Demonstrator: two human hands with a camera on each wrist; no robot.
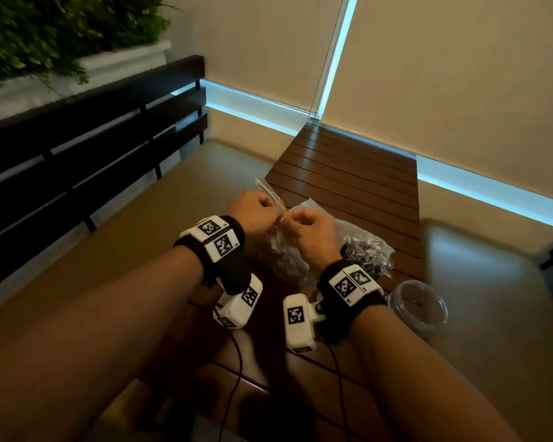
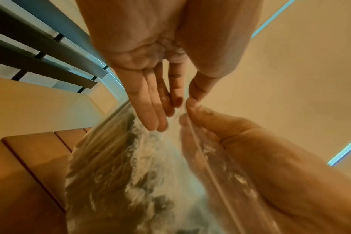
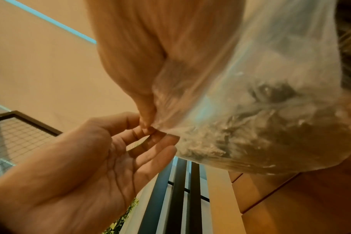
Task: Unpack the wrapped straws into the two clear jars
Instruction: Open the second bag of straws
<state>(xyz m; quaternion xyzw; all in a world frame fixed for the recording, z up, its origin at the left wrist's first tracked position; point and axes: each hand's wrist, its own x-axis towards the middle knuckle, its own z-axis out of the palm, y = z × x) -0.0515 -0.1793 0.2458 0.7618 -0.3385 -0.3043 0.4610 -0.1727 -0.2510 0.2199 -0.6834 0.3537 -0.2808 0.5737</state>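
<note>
A clear plastic bag of wrapped straws (image 1: 284, 263) hangs upright over the wooden table's near end. My left hand (image 1: 270, 218) and right hand (image 1: 289, 220) meet at its top, each pinching the bag's upper edge. In the left wrist view my left hand (image 2: 183, 99) nips the film between thumb and fingers, while the right hand (image 2: 185, 110) pinches it just below; the bag (image 2: 130, 166) sags beneath. The right wrist view has the right hand (image 3: 147, 123) and left hand (image 3: 156, 134) fingertip to fingertip on the bag (image 3: 250, 110). One clear jar (image 1: 417, 309) stands right of my right wrist.
A second bag of wrapped straws (image 1: 369, 250) lies on the slatted wooden table (image 1: 348, 173) behind my right wrist. A dark slatted bench back (image 1: 93, 148) runs along the left, with a planter (image 1: 61, 36) above it. Walls close off the far side.
</note>
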